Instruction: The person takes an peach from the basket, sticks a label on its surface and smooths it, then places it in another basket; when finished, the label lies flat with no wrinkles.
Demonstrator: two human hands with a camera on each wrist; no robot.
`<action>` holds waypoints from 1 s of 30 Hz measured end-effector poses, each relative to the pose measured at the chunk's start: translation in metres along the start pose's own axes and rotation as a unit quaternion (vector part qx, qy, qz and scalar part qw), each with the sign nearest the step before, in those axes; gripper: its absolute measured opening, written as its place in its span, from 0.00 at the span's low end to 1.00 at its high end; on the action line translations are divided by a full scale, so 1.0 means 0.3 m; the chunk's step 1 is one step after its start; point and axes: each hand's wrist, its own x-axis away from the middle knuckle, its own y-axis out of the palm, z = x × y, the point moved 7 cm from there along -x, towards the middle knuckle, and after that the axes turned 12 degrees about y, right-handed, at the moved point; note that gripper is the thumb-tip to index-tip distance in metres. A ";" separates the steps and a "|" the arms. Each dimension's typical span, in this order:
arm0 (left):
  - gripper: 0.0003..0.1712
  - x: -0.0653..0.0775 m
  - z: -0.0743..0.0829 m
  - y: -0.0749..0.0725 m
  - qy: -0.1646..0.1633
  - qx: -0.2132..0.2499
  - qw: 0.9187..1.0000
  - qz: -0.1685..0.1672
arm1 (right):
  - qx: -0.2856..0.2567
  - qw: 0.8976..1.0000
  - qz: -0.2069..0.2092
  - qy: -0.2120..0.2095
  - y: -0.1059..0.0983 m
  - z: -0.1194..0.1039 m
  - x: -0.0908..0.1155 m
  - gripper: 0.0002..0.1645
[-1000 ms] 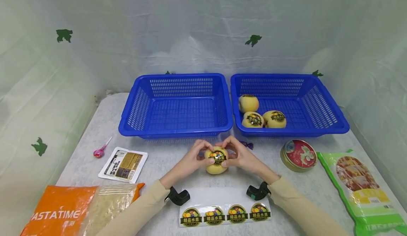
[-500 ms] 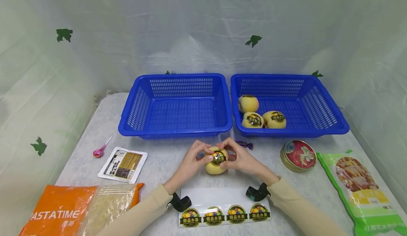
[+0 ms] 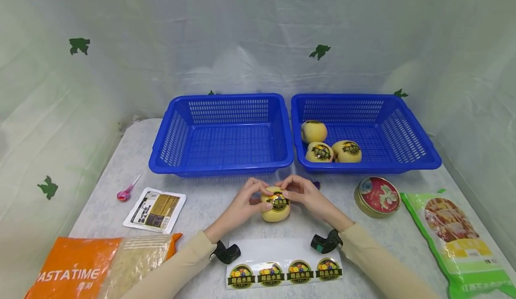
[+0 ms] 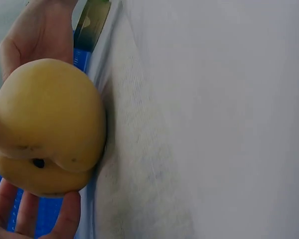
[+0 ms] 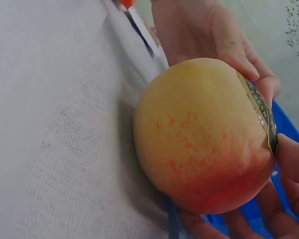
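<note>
Both hands hold a yellow peach [image 3: 276, 215] on the table in front of the baskets. A round black-and-gold fruit sticker [image 3: 278, 202] lies on its upper side. My left hand [image 3: 243, 203] grips the peach from the left, thumb near the sticker's left edge. From the other side my right hand [image 3: 308, 197] holds it, with the thumb at the sticker's upper right edge. The right wrist view shows a red blush on the peach [image 5: 204, 139] and the sticker [image 5: 259, 112] seen edge-on. In the left wrist view, a dark pit marks the peach [image 4: 47, 109].
A sticker sheet [image 3: 284, 249] lies nearest me. Behind are a blue basket [image 3: 221, 170] and another blue basket [image 3: 399, 167] holding three stickered peaches. Around lie a lollipop [image 3: 124, 195], white packet [image 3: 155, 210], orange pasta bag [image 3: 76, 263], round tin [image 3: 378, 197] and green bag [image 3: 463, 236].
My right thumb has shifted from the sticker's lower right edge to its upper right edge. The peach stays nearly in place, and the left hand barely moves.
</note>
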 end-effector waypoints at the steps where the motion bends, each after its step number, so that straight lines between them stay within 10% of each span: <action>1: 0.10 -0.001 -0.001 0.000 0.000 0.004 1.000 0.005 | -0.005 1.000 0.007 0.001 -0.002 -0.001 -0.002 0.13; 13: 0.09 0.017 -0.102 0.002 0.008 -0.033 0.999 0.008 | 0.035 0.998 -0.035 -0.035 0.009 -0.018 0.011 0.17; 30: 0.30 -0.006 -0.069 0.045 0.001 -0.151 0.985 -0.083 | 0.035 0.996 -0.014 -0.086 -0.107 -0.093 0.151 0.20</action>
